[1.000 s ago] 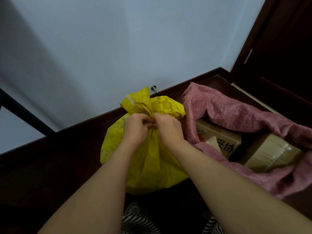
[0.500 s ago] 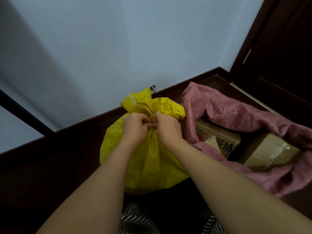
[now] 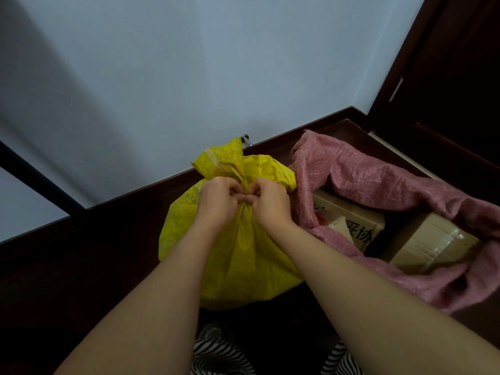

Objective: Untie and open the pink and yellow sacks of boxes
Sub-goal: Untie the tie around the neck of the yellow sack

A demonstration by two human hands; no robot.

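A yellow woven sack (image 3: 243, 255) stands on the dark floor in front of me, its neck gathered and tied. My left hand (image 3: 217, 201) and my right hand (image 3: 269, 203) meet at that neck, fingers curled and pinching the tie, which is mostly hidden under them. The sack's loose top flares above my hands. To the right lies a pink woven sack (image 3: 378, 180), its mouth spread open, showing two brown cardboard boxes (image 3: 349, 223) (image 3: 430, 242) inside.
A pale wall (image 3: 189, 77) with a dark skirting board runs behind the sacks, with a small metal door stop (image 3: 245, 139) just behind the yellow sack. A dark door (image 3: 454, 77) stands at the right. My striped slippers (image 3: 216, 353) show at the bottom edge.
My fingers have shifted slightly at the knot, knuckles now a little apart. The sack and arms stay in about the same place.
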